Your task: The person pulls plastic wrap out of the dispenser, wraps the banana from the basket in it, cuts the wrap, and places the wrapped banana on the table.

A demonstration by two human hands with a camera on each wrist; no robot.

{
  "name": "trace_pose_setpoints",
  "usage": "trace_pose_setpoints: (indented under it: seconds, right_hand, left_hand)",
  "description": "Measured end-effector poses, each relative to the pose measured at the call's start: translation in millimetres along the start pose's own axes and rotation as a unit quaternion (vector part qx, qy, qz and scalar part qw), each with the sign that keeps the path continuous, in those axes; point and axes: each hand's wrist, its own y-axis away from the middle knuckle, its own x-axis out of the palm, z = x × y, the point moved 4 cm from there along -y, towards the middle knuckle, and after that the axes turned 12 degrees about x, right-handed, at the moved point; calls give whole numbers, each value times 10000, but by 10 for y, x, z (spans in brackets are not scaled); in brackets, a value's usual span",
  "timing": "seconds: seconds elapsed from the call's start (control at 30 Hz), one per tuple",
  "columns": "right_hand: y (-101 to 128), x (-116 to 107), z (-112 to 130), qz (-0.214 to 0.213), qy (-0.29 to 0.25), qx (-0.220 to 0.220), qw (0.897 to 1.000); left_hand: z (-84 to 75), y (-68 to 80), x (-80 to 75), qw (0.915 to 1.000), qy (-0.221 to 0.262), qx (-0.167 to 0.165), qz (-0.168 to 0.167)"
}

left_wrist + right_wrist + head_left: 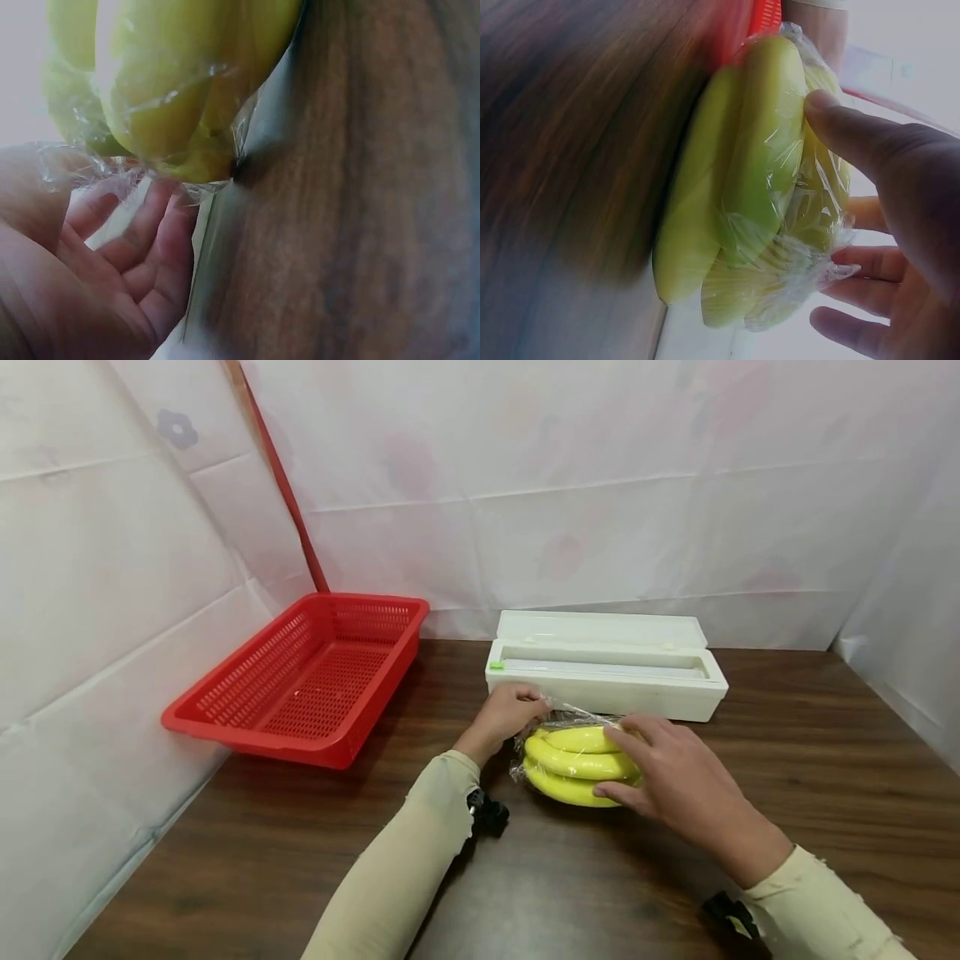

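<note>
A bunch of yellow bananas (573,764), wrapped in clear plastic wrap (769,289), lies on the table in front of a white box. At its left end my left hand (507,717) pinches a gathered edge of the wrap; the left wrist view shows that hand (112,277) close under the film-covered tips. Over the right end spreads my right hand (678,777), its thumb and fingers apart. In the right wrist view this hand (900,225) touches the wrapped bananas with its thumb, and its other fingers lie by the crumpled film.
The long white plastic wrap box (600,695) stands behind the bananas, lid raised, with a roll inside and a small green piece on its left. A red plastic basket (341,752) sits to the left on the dark wooden table (247,852). Patterned white sheets (585,485) surround the table.
</note>
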Motion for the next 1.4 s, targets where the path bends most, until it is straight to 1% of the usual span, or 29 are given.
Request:
trace_pose_setpoints:
  seconds: [0.1, 0.17, 0.27, 0.37, 0.53, 0.67, 0.8, 0.9, 1.03, 1.17, 1.3, 1.4]
  right_hand:
    - [2, 3, 5, 0, -188, -5, 9998]
    - [4, 23, 4, 98, -290, 22, 9995]
    - [1, 54, -10, 260, -259, 36, 9993]
    - [-5, 69, -37, 326, -188, -6, 9993]
    - [-12, 71, -78, 344, -160, -82, 9992]
    - [-26, 56, -73, 406, 55, -213, 9989]
    - [-40, 31, -59, 427, 192, -311, 9984]
    - [-38, 12, -58, 459, 108, -255, 9986]
    - [-43, -4, -73, 620, -102, -88, 9980]
    - [-64, 0, -99, 803, -342, 11, 9962]
    - [-74, 18, -120, 976, -555, 57, 9937]
    - [-75, 34, -133, 1017, -543, 51, 9933]
  left_hand:
    - [-17, -8, 9, 9999, 97, 92, -20]
    - [-18, -9, 15, 9998, 61, 188, -49]
    - [-16, -6, 28, 9992, 33, 386, -131]
    - [-13, 5, 49, 9984, 18, 520, -234]
    - [-23, 25, 80, 9968, -176, 586, -511]
    - [-56, 32, 80, 9945, -139, 624, -826]
    - [-109, 30, 80, 9912, -114, 786, -1063]
    - [-137, 27, 80, 9887, -158, 948, -1146]
    - [-186, 37, 65, 9847, -369, 1272, -1129]
    - [-245, 56, 37, 9792, -608, 1637, -1035]
    - [-272, 80, 2, 9751, -785, 1920, -783]
    - [-287, 92, -20, 9720, -833, 2129, -545]
